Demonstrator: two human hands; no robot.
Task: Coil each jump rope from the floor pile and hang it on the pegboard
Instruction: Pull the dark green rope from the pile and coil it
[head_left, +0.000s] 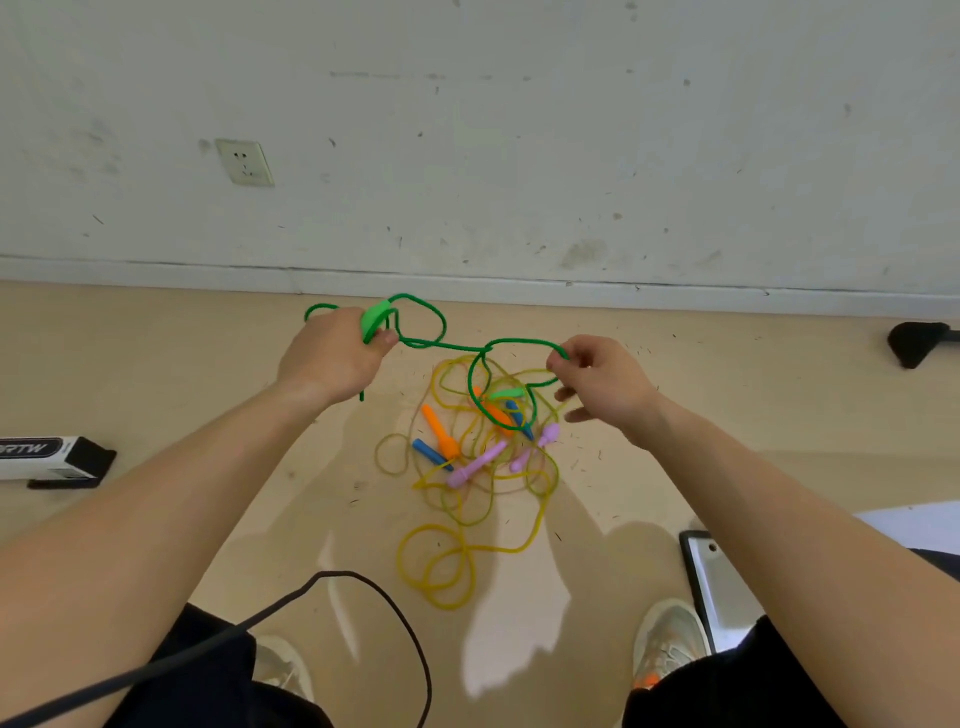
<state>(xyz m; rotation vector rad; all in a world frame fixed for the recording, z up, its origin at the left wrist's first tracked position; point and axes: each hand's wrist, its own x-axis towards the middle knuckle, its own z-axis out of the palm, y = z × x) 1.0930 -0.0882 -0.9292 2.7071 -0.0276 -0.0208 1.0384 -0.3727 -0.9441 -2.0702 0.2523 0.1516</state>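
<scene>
A green jump rope (441, 344) stretches between my two hands above the floor. My left hand (332, 358) grips one green handle (375, 317) along with a few loops of the cord. My right hand (597, 384) pinches the green cord further along, where it loops down. The second green handle (506, 394) lies in the floor pile (467, 457) below, among tangled yellow cords with orange, blue and pink handles. No pegboard is in view.
A white wall (519, 130) with a socket (244, 162) meets the beige floor just beyond the pile. A black-and-white box (52, 457) lies at left, a dark-framed panel (717, 587) at right, and a black cable (374, 597) curves near my feet.
</scene>
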